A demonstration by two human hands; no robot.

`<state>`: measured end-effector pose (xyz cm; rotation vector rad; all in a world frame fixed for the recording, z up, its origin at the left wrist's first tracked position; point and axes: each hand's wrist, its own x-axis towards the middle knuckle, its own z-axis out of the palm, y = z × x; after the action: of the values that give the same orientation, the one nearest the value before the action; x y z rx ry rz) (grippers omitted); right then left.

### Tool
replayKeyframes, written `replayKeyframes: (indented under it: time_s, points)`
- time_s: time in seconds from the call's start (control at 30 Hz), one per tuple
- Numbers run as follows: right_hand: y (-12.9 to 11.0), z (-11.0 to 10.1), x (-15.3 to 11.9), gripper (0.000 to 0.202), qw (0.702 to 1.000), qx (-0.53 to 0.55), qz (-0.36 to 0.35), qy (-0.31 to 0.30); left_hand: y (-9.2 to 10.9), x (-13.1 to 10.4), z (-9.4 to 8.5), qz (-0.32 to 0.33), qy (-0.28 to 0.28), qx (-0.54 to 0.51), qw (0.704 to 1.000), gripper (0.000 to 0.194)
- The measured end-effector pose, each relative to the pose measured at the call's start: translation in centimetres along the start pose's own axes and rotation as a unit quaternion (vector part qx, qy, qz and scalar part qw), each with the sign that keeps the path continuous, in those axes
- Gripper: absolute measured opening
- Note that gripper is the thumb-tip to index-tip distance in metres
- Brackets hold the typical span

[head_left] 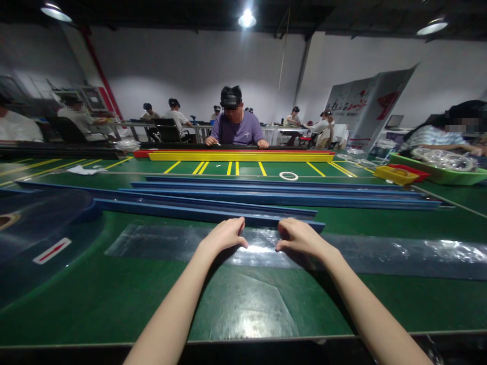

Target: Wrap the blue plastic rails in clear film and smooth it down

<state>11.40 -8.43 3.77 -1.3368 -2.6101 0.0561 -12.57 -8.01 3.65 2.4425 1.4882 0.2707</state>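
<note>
My left hand point(225, 235) is over a long strip of clear plastic film point(152, 244), its thumb and fingers curved and apart. Facing it, my right hand point(302, 238) is bent in a similar way, with a gap between thumb and fingers. I cannot tell whether either hand touches the film. Just beyond my fingertips lies a long blue channel strip point(205, 212), set slightly askew. Behind it are more blue channel strips point(342, 196), lying side by side. To the left, a large roll of clear film point(41, 213) rests on the green table point(125, 309).
A white ring point(288, 176) lies beyond the blue strips. Farther back is a yellow strip point(239, 157), with a person point(239, 124) seated behind it. A yellow tray point(395, 175) and a green basin point(456, 173) stand at right. White paper point(81, 170) lies at left.
</note>
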Motion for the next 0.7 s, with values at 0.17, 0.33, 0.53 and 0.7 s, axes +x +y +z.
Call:
replayKeyframes:
  time_s: [0.17,0.33,0.53,0.7]
  points:
    - [0.22,0.21,0.23,0.024,1.000,0.010,-0.005,0.010,0.22,0.09,-0.14,0.002,0.006,-0.001,1.000,0.025]
    - [0.37,0.19,0.29,0.012,0.999,-0.029,-0.011,0.030,0.53,0.03,-0.31,0.010,0.041,0.043,0.998,0.025]
    - [0.28,0.16,0.17,0.011,0.989,-0.107,0.007,0.099,0.67,0.06,-0.22,0.066,0.136,0.126,0.980,0.015]
    - [0.22,0.36,-0.16,0.024,0.964,-0.135,0.125,0.194,0.46,0.27,0.00,0.082,0.292,0.157,0.940,0.033]
